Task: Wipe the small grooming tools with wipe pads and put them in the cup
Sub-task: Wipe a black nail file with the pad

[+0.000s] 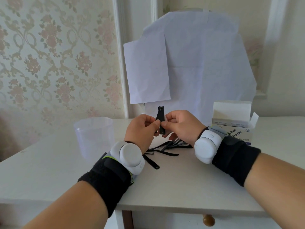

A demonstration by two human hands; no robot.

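White table (49, 176) before floral wallpaper | left hand (140, 129) pinches upright black metal nail clipper (160, 116) | right hand (179, 124) pinches white wipe pad (166, 119) against it | clear plastic cup (94, 136) nearer the left hand

The near half of the white table (181, 182) lies bare, giving open passage between the two forearms. Far left, the clear plastic cup (94, 136) stands upright, its mouth unobstructed from above. At centre a heap of black grooming tools (165, 150) clutters the surface. Far right, the open box of wipe pads (234, 123) blocks that corner, and paper sheets (198, 63) wall off the back
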